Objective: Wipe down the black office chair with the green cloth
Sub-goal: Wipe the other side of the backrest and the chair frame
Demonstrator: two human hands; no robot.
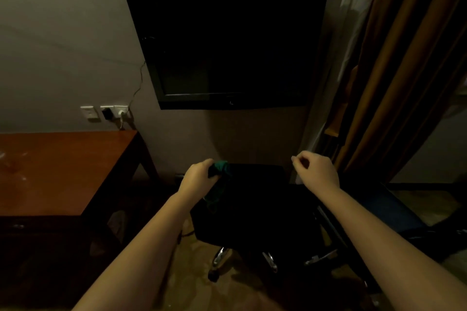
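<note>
Dim room; left hand (197,177) grips green cloth (223,168) atop black chair (255,199).

Dim room, grainy pic, edges bent by wide-angle, corners v. dark.
</note>
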